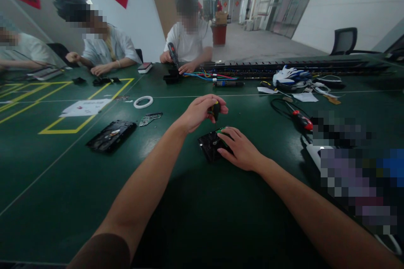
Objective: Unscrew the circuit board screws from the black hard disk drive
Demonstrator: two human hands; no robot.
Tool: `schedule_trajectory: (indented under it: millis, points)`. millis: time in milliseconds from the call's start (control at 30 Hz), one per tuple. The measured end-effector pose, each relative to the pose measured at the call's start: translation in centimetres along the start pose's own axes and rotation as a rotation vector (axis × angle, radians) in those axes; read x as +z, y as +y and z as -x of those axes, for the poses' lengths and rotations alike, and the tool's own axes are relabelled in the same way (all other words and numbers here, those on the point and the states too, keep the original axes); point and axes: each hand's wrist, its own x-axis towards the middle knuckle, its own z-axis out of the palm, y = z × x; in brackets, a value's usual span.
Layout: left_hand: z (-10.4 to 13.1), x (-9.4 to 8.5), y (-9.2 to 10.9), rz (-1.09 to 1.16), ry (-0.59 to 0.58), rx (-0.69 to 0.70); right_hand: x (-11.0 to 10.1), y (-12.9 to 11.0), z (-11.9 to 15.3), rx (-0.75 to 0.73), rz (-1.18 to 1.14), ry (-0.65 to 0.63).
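My left hand (205,111) is closed around a screwdriver (216,110) with a dark and yellow handle. The screwdriver stands nearly upright, its thin shaft pointing down at the far edge of a black hard drive (208,146). Whether the tip touches a screw is too small to tell. On the right side of the drive rests my right hand (238,147), thumb and fingers spanning it and pressing it against the green table. A strip of green shows at the drive's far edge, by my right fingertips. My right hand covers the rest of that side.
To the left lie an opened black device (112,134), a loose circuit board (150,119), a white tape roll (143,102) and paper (85,108). A red-black screwdriver (302,120) and gloves (290,77) lie right. Across the table, a person (189,38) holds a power screwdriver (173,53).
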Motion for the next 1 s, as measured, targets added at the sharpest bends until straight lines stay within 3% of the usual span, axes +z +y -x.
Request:
schedule_trajectory:
  millis: [367, 767, 1000]
  points:
    - [0.12, -0.13, -0.09, -0.217, 0.042, 0.095, 0.23, 0.14, 0.03, -0.01, -0.003, 0.022]
    - [0.01, -0.45, -0.28, -0.209, 0.136, 0.095, 0.25, 0.18, 0.13, 0.003, 0.009, 0.008]
    - [0.18, -0.67, 0.14, -0.144, 0.036, 0.037, 0.22, 0.19, 0.09, 0.009, 0.012, -0.001]
